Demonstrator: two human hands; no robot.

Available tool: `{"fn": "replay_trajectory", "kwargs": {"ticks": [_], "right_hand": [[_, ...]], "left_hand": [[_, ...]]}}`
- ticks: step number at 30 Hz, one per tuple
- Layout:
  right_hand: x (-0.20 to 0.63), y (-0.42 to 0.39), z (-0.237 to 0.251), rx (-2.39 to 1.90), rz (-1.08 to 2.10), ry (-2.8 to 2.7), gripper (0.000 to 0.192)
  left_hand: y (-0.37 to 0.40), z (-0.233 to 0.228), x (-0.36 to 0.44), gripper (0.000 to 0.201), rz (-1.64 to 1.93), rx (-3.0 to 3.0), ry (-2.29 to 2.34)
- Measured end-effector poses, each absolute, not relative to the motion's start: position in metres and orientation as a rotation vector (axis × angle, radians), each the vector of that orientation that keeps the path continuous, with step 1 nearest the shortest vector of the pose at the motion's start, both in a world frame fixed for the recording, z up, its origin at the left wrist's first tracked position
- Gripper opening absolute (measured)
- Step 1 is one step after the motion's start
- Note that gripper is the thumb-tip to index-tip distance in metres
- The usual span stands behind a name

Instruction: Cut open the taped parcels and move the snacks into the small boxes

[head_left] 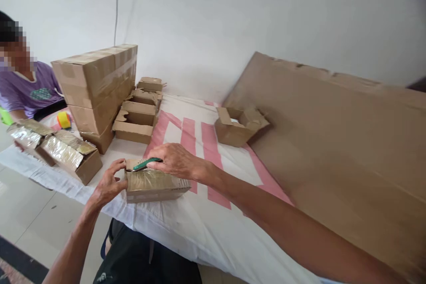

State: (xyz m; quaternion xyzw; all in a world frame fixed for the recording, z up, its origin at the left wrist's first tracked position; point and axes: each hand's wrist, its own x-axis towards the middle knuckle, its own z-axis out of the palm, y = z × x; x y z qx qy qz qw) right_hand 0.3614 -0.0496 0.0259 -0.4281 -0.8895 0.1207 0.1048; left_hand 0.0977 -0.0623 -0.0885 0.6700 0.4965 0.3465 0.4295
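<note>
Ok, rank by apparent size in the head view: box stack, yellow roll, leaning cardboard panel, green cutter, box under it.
1. Cardboard panel
2. Box stack
3. Box under the cutter
Unranked, smallest: green cutter and yellow roll; too close.

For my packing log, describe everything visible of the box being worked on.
The box is brown, apparently cardboard, with shiny tape over its top and dark print near its right end. It lies on the pink and white cloth. The left hand touches its left end; the right hand holds a green tool over its top. Whether it is cut is unclear.
</note>
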Motion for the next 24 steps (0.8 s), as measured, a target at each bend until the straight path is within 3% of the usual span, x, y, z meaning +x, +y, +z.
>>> {"fn": "replay_trajectory", "kwargs": {"ticks": [11,17,20,24], "right_hand": [[0.493,-0.070,0.033,-1.609,0.195,-2.610,0.028],[0.533,-0.106,0.028,-1.579,0.277,-2.171,0.030],[0.540,-0.139,-0.022,-1.573,0.305,-1.807,0.036],[0.533,-0.187,-0.138,-1.708,0.251,-1.619,0.038]], "left_hand": [[-0.054,-0.068,0.098,0.050,0.788,1.687,1.277],[-0.054,-0.060,0.102,0.052,0.781,1.653,1.154],[-0.054,-0.056,0.102,0.052,0.742,1.679,1.072],[-0.052,-0.052,0.102,0.047,0.653,1.677,0.962]]}}
